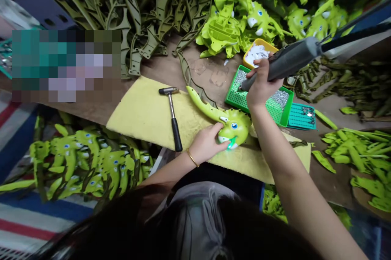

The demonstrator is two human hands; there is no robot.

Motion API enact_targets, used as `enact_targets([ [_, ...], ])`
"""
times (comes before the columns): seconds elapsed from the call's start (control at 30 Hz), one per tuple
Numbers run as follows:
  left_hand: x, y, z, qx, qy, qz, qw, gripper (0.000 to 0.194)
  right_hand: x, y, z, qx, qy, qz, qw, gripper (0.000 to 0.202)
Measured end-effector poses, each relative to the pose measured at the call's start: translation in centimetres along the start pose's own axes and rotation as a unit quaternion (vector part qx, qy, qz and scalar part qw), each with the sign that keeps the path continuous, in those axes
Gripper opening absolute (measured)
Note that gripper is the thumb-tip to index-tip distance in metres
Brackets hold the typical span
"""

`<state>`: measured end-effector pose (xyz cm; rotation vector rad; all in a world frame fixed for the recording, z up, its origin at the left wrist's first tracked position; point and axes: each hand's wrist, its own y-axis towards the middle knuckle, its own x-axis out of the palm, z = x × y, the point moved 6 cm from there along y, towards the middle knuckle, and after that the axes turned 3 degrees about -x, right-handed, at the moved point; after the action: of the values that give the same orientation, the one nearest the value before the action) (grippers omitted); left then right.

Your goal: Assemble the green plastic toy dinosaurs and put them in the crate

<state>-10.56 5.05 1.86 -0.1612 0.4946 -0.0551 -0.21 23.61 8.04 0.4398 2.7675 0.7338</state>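
My left hand (208, 142) is closed on a lime-green plastic dinosaur head (241, 123) with a blue eye and white horns. It lies on a yellow cloth pad (143, 109), and a small green glow shows at its mouth. A curved green tail-like part (200, 103) reaches up and left from it. In my right hand (264, 89) is a grey electric screwdriver (295, 57), its cable running up and right. The screwdriver's tip points down into a green basket (256, 107) of small silvery screws. A hammer (172, 115) with a black handle rests on the pad, left of my left hand.
Dark olive wing-like parts (146, 11) are heaped at the back, with lime-green dinosaur parts (226, 27) beside them. A yellow tray (258, 52) of white pieces and a teal tray (302, 116) adjoin the basket. More green pieces lie right (357, 150) and lower left (97, 154).
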Motion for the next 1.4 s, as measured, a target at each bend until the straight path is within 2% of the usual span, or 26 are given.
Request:
enact_targets([
  [0.13,0.2,0.4,0.4,0.01,0.021,-0.009,1.0,0.033,0.1,-0.8,2.2,-0.007,-0.02,-0.015,1.0,0.057],
  [0.3,0.5,-0.4,-0.4,-0.027,-0.047,-0.031,0.998,0.041,-0.2,-0.9,2.6,-0.008,0.045,-0.013,0.999,0.059],
  [0.33,-0.1,-0.4,-0.8,-0.046,-0.078,-0.014,0.996,0.045,-0.2,-1.0,2.6,-0.011,0.046,-0.021,0.999,0.058],
  [0.4,-2.7,0.2,-2.1,-0.087,-0.146,0.086,0.982,0.048,0.0,-1.1,2.7,-0.016,0.035,-0.038,0.999,0.057],
  [0.47,-5.9,1.2,-3.5,-0.121,-0.224,0.216,0.943,0.045,0.3,-1.2,2.7,-0.015,0.027,-0.053,0.998,0.057],
  [0.5,-7.1,2.0,-4.1,-0.13,-0.27,0.252,0.92,0.043,0.3,-1.1,2.5,-0.013,0.028,-0.058,0.998,0.057],
  [0.6,-8.7,4.8,-5.5,-0.179,-0.398,0.246,0.865,0.046,-0.3,-0.8,0.6,-0.016,0.059,-0.042,0.997,0.052],
  [0.7,-8.4,6.1,-5.6,-0.183,-0.443,0.209,0.853,0.043,-1.8,-0.8,-3.1,-0.041,0.128,0.0,0.991,0.038],
  [0.77,-7.4,5.8,-5.1,-0.16,-0.458,0.182,0.855,0.041,-2.1,-1.6,-5.8,-0.057,0.159,-0.004,0.986,0.032],
  [0.83,-6.0,5.1,-4.5,-0.147,-0.479,0.152,0.852,0.045,-1.3,-3.0,-7.9,-0.061,0.18,-0.046,0.981,0.032],
  [0.93,-4.4,4.0,-3.7,-0.144,-0.506,0.121,0.841,0.053,0.8,-5.4,-9.5,-0.047,0.218,-0.115,0.968,0.035],
  [1.03,-3.9,3.6,-3.4,-0.142,-0.517,0.116,0.836,0.054,2.3,-7.0,-9.5,-0.038,0.206,-0.143,0.967,0.039],
  [1.23,-3.8,3.8,-4.0,-0.145,-0.521,0.123,0.832,0.052,3.7,-8.0,-8.0,-0.063,0.106,-0.187,0.975,0.044],
  [1.4,-4.0,3.6,-4.1,-0.141,-0.512,0.138,0.836,0.048,4.6,-8.9,-6.5,-0.069,0.122,-0.196,0.97,0.037],
])
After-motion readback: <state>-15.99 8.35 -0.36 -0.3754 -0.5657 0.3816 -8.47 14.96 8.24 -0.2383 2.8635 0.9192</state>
